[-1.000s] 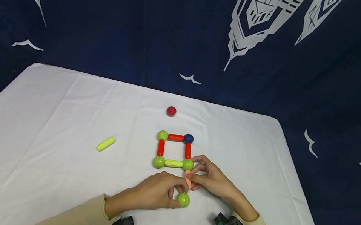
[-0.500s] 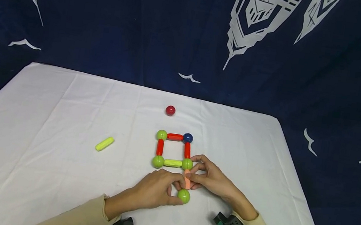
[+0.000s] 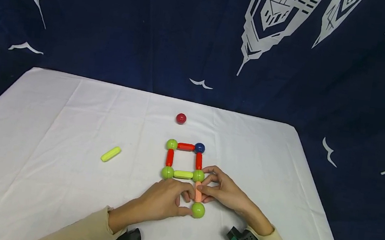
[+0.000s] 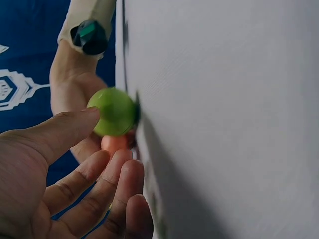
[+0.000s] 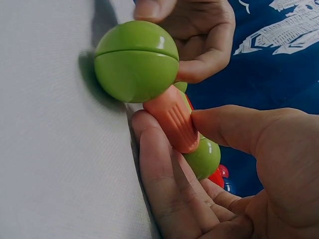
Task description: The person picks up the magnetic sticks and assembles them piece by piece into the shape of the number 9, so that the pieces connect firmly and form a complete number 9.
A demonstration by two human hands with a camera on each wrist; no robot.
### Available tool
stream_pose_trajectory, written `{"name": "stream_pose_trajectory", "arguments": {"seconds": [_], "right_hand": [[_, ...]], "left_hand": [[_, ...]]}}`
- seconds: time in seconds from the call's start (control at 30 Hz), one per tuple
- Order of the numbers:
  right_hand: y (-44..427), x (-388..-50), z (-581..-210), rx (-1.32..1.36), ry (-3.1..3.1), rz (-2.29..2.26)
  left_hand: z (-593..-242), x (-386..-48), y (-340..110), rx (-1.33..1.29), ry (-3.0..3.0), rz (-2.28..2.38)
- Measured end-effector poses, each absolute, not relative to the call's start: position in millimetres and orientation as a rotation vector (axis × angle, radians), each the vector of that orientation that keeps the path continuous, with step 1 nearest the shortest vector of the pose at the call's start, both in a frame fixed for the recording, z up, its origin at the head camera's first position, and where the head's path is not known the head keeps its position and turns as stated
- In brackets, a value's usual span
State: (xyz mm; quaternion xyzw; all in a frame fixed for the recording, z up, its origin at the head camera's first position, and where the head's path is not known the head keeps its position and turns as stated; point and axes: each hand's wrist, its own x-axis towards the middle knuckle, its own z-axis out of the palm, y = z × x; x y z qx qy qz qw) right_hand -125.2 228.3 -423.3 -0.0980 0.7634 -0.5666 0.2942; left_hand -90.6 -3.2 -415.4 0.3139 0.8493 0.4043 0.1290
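My right hand (image 3: 224, 190) pinches an orange ribbed rod (image 5: 173, 119) between thumb and fingers. One end of the rod meets the green ball (image 3: 198, 176) at the near right corner of a square; a larger-looking green ball (image 5: 136, 61) sits at its near end. My left hand (image 3: 164, 198) has its thumb against the left side of that near ball, its other fingers loosely bent beside the rod. The square joins green balls (image 3: 172, 144), a blue ball (image 3: 199, 148), red rods (image 3: 186, 147) and a yellow-green rod (image 3: 183, 174).
A loose red ball (image 3: 181, 118) lies beyond the square. Left of it lies a loose yellow-green rod (image 3: 111, 154). Everything rests on a white-clothed table (image 3: 42, 181), with a dark blue printed curtain (image 3: 117, 25) behind. Each wrist wears a black device (image 3: 242, 237).
The near green ball, apart from the orange rod at first, has come up against its end. The rod has straightened. My left fingers have loosened from the ball and drawn slightly left.
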Motion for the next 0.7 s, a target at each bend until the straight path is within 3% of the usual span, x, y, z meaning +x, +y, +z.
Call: {"name": "stream_pose_trajectory", "arguments": {"seconds": [0.23, 0.7], "right_hand": [[227.4, -124.9, -423.1, -0.260, 2.047, -1.502], [226.9, -124.8, -424.1, -0.240, 2.055, -1.490]], "left_hand": [[-398.9, -96.1, -28.1, 0.843, 2.558, 1.217], [-387.5, -105.7, -121.2, 0.561, 2.878, 1.150]]}}
